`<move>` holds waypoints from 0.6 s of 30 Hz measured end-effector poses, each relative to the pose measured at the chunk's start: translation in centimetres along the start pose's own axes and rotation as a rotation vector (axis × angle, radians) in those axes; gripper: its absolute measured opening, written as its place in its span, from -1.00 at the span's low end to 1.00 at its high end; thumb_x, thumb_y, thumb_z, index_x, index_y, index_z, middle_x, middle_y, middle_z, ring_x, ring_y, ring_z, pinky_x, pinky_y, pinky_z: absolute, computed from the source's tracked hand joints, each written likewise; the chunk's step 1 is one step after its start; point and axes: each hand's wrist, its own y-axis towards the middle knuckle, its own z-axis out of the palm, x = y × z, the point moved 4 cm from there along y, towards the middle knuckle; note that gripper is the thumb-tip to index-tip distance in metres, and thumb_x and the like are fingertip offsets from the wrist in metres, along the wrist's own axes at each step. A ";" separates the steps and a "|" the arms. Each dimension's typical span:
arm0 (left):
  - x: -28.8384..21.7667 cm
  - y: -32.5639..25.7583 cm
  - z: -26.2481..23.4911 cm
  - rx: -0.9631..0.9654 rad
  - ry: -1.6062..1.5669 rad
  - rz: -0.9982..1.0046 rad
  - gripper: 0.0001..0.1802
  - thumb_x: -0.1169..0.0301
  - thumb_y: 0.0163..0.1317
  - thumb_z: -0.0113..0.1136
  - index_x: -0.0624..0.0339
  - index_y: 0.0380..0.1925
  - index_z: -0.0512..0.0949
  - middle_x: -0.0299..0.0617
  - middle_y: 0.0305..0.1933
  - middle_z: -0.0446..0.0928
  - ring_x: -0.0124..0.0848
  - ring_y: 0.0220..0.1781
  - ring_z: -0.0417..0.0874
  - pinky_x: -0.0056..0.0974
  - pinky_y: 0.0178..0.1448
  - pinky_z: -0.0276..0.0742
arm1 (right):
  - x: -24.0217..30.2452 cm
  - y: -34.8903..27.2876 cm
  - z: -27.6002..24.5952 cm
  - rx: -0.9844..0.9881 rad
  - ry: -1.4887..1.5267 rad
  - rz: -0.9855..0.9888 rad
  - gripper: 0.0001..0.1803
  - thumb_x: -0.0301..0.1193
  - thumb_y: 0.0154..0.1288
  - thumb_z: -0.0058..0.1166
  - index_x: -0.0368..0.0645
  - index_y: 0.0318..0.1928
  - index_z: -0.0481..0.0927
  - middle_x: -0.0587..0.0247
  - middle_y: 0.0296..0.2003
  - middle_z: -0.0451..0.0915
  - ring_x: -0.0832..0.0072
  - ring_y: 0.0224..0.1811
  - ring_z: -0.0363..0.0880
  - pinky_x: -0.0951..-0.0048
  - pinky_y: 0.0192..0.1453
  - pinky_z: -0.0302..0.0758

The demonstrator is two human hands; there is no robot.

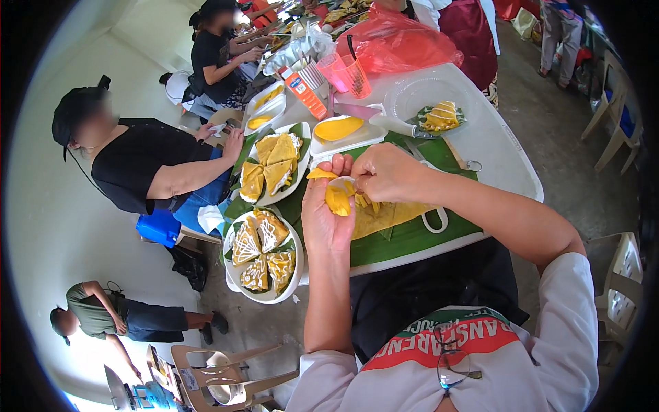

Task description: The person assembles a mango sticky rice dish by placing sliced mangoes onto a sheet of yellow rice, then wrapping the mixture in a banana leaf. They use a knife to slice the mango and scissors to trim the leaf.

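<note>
My left hand is palm up over the table, its fingers curled round a piece of yellow mango. A small white piece, perhaps a spoon's bowl, shows against the mango. My right hand meets the left fingertips in a closed pinch; what it grips is hidden. Beneath the hands a flat yellow crepe lies on a green banana leaf, with yellow strips on it. A white loop-shaped handle rests at the crepe's right edge. Behind the hands, a mango half lies in a white foam box.
To the left stand a plate of folded crepes and a round plate of drizzled ones. Farther back are a wide blade, an orange carton, a pink cup and a clear round tray. A person in black sits at the left.
</note>
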 end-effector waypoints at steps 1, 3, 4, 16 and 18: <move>-0.1 0.0 0.3 -0.035 0.011 -0.010 -0.82 0.43 0.36 0.11 0.17 -0.06 0.51 -0.03 0.11 0.55 -0.16 0.22 0.49 -0.09 0.36 0.37 | 0.2 0.0 -0.2 -0.052 -0.096 -0.049 -0.87 -0.51 0.01 0.05 -0.29 -0.50 0.64 -0.05 -0.57 0.59 0.11 -0.48 0.62 0.17 -0.35 0.51; -0.2 -0.2 0.9 -0.106 0.035 -0.031 -0.72 0.41 0.38 0.11 0.11 0.07 0.49 -0.05 0.17 0.52 -0.20 0.22 0.49 -0.11 0.30 0.39 | 0.7 -0.2 -0.1 -0.158 -0.286 -0.146 -0.89 -0.49 -0.01 0.10 -0.25 -0.50 0.66 -0.06 -0.53 0.62 0.05 -0.40 0.66 0.10 -0.28 0.56; -0.1 -0.2 0.9 -0.110 0.044 -0.070 -0.68 0.40 0.38 0.10 0.07 0.12 0.46 -0.07 0.19 0.50 -0.22 0.22 0.49 -0.12 0.28 0.39 | 1.0 -0.5 -0.1 -0.193 -0.360 -0.200 -0.89 -0.49 0.02 0.11 -0.26 -0.46 0.66 -0.06 -0.52 0.63 0.05 -0.39 0.67 0.09 -0.28 0.57; -0.4 2.0 -1.2 -0.077 0.160 -0.266 -0.63 0.33 0.43 -0.05 0.07 0.20 0.43 -0.08 0.32 0.46 -0.25 0.34 0.44 -0.07 0.30 0.35 | 1.2 -0.9 0.8 -0.292 -0.607 -0.387 -0.84 -0.51 0.03 0.15 -0.28 -0.32 0.57 0.04 -0.44 0.64 0.10 -0.39 0.67 0.12 -0.32 0.57; -0.7 2.1 -0.6 -0.013 0.181 -0.267 -0.68 0.32 0.44 -0.05 0.05 0.14 0.47 -0.09 0.33 0.45 -0.24 0.34 0.43 -0.04 0.31 0.34 | 1.3 -0.9 0.4 -0.288 -0.611 -0.401 -0.82 -0.50 0.02 0.16 -0.26 -0.31 0.57 0.06 -0.42 0.65 0.11 -0.37 0.68 0.13 -0.31 0.57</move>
